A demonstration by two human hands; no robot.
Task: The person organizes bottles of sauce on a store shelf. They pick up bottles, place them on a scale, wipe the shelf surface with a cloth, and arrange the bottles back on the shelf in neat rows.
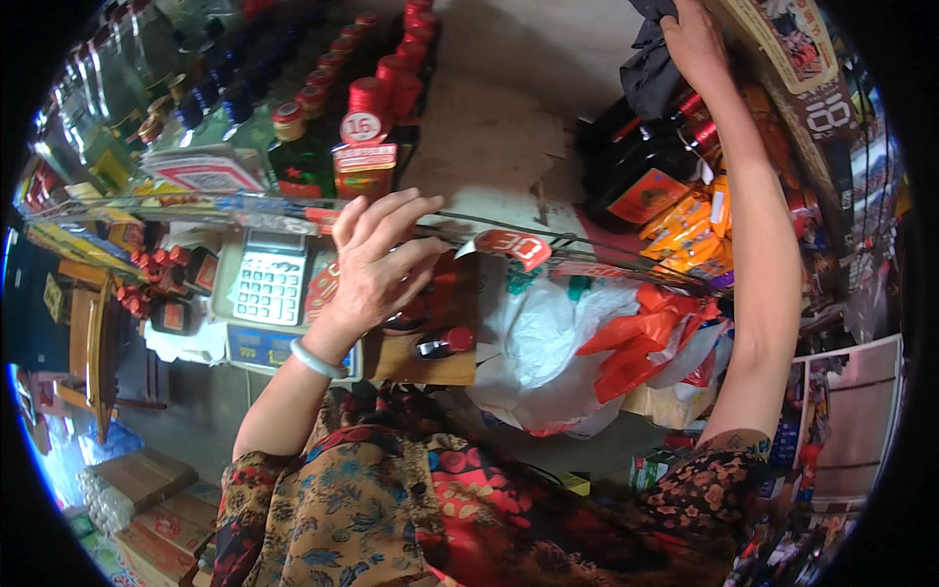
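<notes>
My right hand (693, 44) is shut on a dark cloth (651, 70), reaching far along the right side of the shelf. The cloth hangs down above dark bottles (653, 187) with red labels. Over the shelf's front rail, my left hand (381, 257) is spread with its fingers bent and apart, and I see nothing in it. Whether it rests on the rail cannot be told. A pale bangle (317, 361) circles the left wrist. Just past its fingertips stands a bottle with a red cap (368, 99). A bare stretch of shelf board (499, 139) lies between the two arms.
Rows of glass bottles (110, 110) crowd the shelf's left. Below the rail are a calculator (270, 282) on a scale (253, 345), and plastic bags (543, 337). Orange packets (689, 235) sit under my right forearm. A red price tag (510, 248) juts from the rail. Cardboard boxes (158, 513) lie lower left.
</notes>
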